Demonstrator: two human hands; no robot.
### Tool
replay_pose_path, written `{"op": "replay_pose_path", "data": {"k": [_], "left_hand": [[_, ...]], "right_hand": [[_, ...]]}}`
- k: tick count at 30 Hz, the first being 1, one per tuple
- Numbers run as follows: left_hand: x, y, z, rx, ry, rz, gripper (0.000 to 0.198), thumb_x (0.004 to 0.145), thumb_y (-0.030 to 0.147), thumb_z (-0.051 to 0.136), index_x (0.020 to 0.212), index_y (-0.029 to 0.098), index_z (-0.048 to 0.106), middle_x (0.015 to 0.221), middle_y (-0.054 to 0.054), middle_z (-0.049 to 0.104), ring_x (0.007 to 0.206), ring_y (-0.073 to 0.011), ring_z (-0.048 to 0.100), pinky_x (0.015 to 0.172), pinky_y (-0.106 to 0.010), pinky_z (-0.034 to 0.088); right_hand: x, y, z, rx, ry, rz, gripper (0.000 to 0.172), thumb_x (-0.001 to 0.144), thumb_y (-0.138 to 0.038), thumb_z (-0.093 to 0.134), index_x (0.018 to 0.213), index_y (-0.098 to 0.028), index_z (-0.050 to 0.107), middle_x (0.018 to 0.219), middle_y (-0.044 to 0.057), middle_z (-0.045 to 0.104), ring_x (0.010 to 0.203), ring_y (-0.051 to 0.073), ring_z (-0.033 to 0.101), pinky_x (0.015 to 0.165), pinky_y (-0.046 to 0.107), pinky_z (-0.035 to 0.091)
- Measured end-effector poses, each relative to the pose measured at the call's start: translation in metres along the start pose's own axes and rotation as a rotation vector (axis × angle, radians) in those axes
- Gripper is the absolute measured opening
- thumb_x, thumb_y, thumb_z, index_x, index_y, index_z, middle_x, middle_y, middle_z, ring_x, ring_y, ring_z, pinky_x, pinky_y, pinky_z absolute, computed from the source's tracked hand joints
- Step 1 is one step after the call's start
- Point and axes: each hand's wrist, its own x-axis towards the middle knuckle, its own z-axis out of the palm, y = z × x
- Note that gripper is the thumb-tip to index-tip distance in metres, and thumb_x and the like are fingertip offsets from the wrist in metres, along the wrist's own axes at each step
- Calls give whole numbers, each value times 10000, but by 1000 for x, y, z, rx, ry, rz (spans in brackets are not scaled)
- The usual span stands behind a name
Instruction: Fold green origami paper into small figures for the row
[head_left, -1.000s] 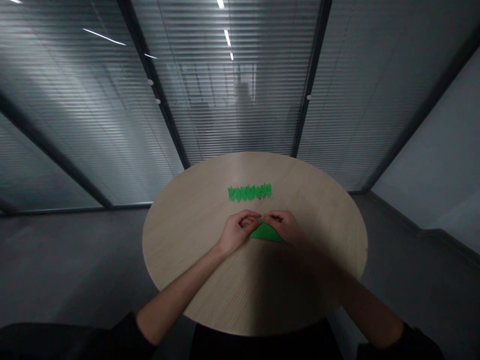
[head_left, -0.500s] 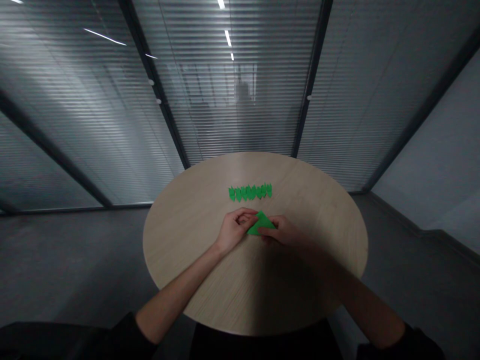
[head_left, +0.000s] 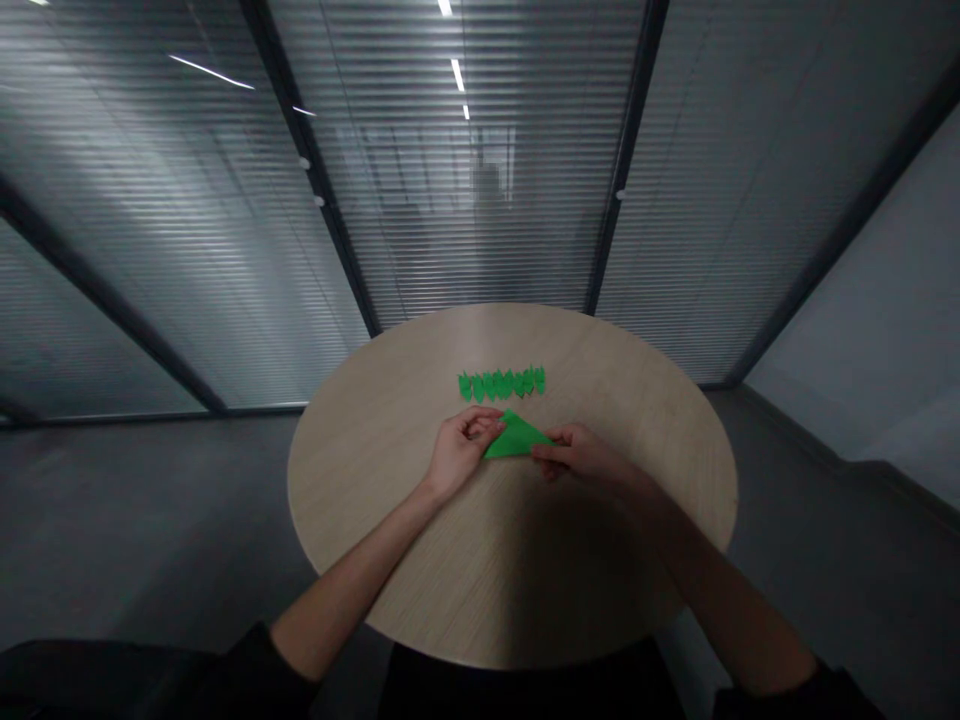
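Between my two hands is a green sheet of paper (head_left: 516, 437), folded into a triangle with its point away from me. My left hand (head_left: 461, 447) pinches its left side between thumb and fingers. The right corner is gripped by my right hand (head_left: 576, 452), thumb on top and fingers partly hidden beneath. Just beyond the paper, a row of several small folded green paper pieces (head_left: 501, 383) lies side by side on the table.
The round wooden table (head_left: 375, 470) has its curved edge all around my work. Behind it stands a glass partition with blinds (head_left: 480, 260) and dark frames. A white wall (head_left: 877, 300) is at the right. My arms cast a shadow on the tabletop.
My hands have moved slightly apart and a little away from me. More of the green paper shows now, as a wider triangle, with my right hand further right at its corner.
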Motion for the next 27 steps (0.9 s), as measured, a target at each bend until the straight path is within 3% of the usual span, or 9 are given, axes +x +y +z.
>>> {"op": "replay_pose_path", "data": {"k": [11,27], "left_hand": [[1,3,-2,28,43,0,361,716,392,806,942,119,736,709,-21,677,617,-116,576,611,-234,462],[2,4,-4,-22,9,-34,338,696,372,821,907,127,720,680,-17,671,592,-113,573,580,-233,455]], "right_hand": [[-9,-8,-3,175,-111,162,331,787,-466,776,860,-147,727,774,69,762,685,168,716,700,298,557],[-17,-11,-9,144,-215,161,467,780,-612,752,887,-158,760,920,99,781,823,205,733,770,338,567]]}}
